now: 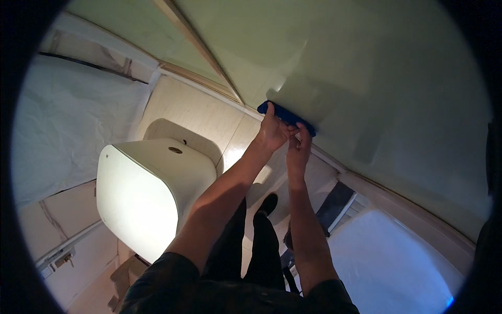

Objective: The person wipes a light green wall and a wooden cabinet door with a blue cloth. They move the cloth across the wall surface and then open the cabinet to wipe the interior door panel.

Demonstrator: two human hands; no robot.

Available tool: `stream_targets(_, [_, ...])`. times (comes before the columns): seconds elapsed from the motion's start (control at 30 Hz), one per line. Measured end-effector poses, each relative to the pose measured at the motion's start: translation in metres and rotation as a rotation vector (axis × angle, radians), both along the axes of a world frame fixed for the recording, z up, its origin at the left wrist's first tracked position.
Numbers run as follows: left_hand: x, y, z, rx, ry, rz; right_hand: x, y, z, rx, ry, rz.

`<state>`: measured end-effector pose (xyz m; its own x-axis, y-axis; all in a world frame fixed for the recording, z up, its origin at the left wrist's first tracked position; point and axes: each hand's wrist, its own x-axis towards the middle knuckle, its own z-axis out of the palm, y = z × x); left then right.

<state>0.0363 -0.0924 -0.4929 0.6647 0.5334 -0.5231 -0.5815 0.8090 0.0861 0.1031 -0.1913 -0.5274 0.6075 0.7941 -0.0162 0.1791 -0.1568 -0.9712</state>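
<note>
A long, narrow blue cloth pad [289,116] lies against the lower part of a smooth, greenish panel [376,90]. My left hand [271,128] grips its left part, the thumb raised over the front. Close beside it, my right hand [300,145] has its fingertips on the pad's right part. The fingers of both hands nearly meet beneath the pad. Whether the cloth wraps something stiff cannot be seen.
A pale trim strip [204,51] crosses the panel. Left of my legs stands a rounded white unit [137,204] with a brightly lit top. White sheeting [78,129] hangs at the left; more pale sheeting [392,255] lies at lower right. My shoe [269,204] is on the floor.
</note>
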Motion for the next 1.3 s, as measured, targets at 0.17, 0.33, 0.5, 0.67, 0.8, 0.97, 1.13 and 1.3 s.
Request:
stream_targets(0.17, [0.0,-0.007,-0.078,0.164,-0.283,-0.008,0.012,-0.003,-0.057,0.05,0.105,-0.006])
stream_targets(0.33, [0.033,-0.02,-0.077,0.028,0.017,0.049,0.029,-0.009,-0.065,0.032,0.347,-0.081])
stream_targets(0.5, [0.043,-0.036,-0.044,0.009,0.063,0.033,0.039,-0.019,-0.023,-0.068,0.388,-0.152])
stream_targets(0.67, [0.056,-0.068,0.008,0.084,-0.207,-0.064,0.064,-0.056,0.047,-0.005,0.308,-0.246])
stream_targets(0.8, [0.072,-0.094,0.092,0.09,-0.323,-0.123,0.075,-0.082,0.124,0.008,0.04,-0.331])
stream_targets(0.97, [0.09,-0.099,0.081,0.177,-0.325,-0.262,0.08,-0.087,0.119,0.031,-0.123,-0.409])
stream_targets(1.13, [0.102,-0.093,0.001,0.149,-0.177,-0.367,0.101,-0.092,0.027,-0.064,0.092,-0.397])
stream_targets(1.3, [0.123,-0.102,-0.029,0.089,0.048,-0.38,0.111,-0.095,-0.013,0.063,0.341,-0.449])
